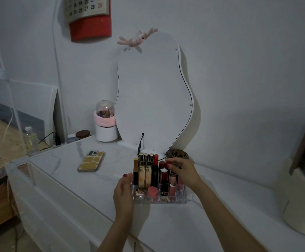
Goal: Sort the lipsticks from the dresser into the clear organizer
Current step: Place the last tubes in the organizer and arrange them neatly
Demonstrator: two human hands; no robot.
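The clear organizer point(182, 198) stands on the white marble dresser top point(97, 180), in front of the mirror. Several lipsticks stand upright in its slots: gold tubes point(146, 158) at the back, a black one point(155, 174), red and pink ones point(153, 192) toward the front. My left hand point(123, 193) rests flat against the organizer's left side. Over the right rear slots, my right hand point(183, 171) has its fingertips pinched on a red lipstick point(163, 165) standing in the organizer.
A phone point(91, 161) in a yellow case lies to the left. A wavy white mirror point(153, 95) stands behind the organizer, its cable plugged in at the base. A brown perforated ball point(178, 154) sits behind my right hand. A white cup with a pink band point(105, 127) stands at back left.
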